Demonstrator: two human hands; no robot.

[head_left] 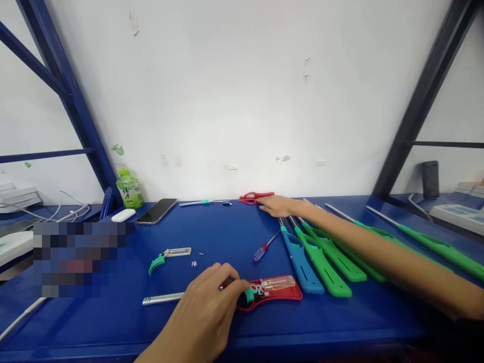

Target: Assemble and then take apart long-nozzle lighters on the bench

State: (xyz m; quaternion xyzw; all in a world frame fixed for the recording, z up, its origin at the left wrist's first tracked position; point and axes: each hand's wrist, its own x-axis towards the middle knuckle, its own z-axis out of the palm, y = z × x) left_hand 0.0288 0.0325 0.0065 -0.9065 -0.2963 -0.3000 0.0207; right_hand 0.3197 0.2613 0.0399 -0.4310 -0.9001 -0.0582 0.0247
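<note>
hands apart: left hand curls over the red casing, best kept level so the clear tank stays seated; right hand touches the red shell; neither grip shows clearly.

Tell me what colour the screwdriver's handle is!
The screwdriver's handle is mostly purple, with red at one end; the head view shows it best.
</note>
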